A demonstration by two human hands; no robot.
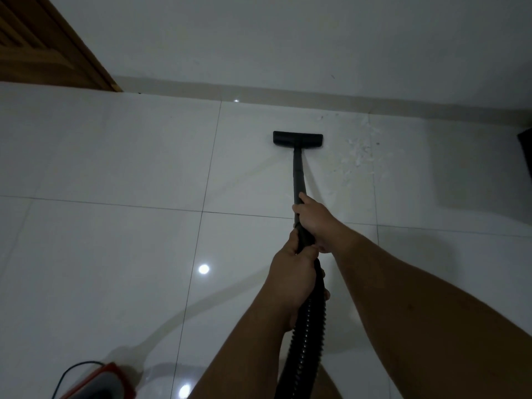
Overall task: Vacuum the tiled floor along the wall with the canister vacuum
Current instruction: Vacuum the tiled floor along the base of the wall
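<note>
both hands wrapped tight on the wand (298, 171): right hand (315, 223) higher, left hand (290, 272) at the hose (308, 318) cuff | head (298, 139) flat on floor (115, 240) near the wall (288, 38) edge, crumbs (358, 151) just right | wand looks stiff and light, hose floppy, so steer from the wand

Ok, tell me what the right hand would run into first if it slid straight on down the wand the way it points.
The right hand points along the wand toward the floor head. Nothing else sits on the tube, so it would likely meet the floor head first, with the skirting beyond.

Dim, soft picture; lamp glare on glossy floor (115, 254).
</note>
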